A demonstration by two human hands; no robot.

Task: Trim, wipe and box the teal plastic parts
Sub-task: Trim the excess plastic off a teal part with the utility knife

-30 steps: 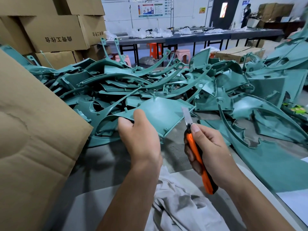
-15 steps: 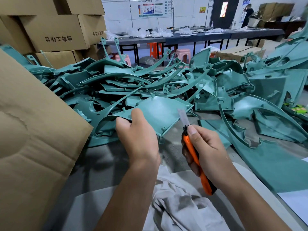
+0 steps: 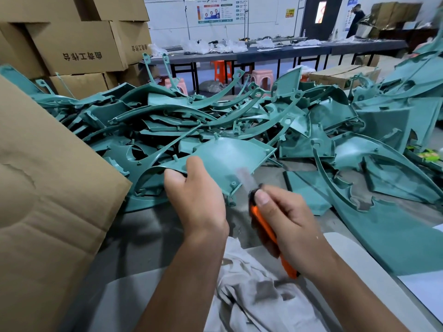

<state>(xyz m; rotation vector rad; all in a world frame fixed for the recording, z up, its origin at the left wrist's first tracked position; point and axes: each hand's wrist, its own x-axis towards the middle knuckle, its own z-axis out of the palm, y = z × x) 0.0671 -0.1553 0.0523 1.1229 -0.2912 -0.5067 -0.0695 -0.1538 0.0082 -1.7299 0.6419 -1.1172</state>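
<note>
Left hand (image 3: 195,200) grips a smooth, curved teal part (image 3: 227,161), thumb on top. Right hand (image 3: 285,224) clamps an orange knife (image 3: 266,231); its blurred blade seems to touch the part's edge. Behind the fingers, a tangled teal pile (image 3: 215,121); a crumpled grey cloth (image 3: 259,288) below, a cardboard flap (image 3: 48,200) left.

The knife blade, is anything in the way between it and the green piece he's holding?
Nothing visible. The blurred blade of the orange knife in the right hand lies right against the edge of the teal part held by the left hand.

A heap of teal parts (image 3: 215,121) blocks mid-frame; a cardboard flap (image 3: 48,200) walls the left; bare bench (image 3: 148,238) lies open at lower centre.
</note>
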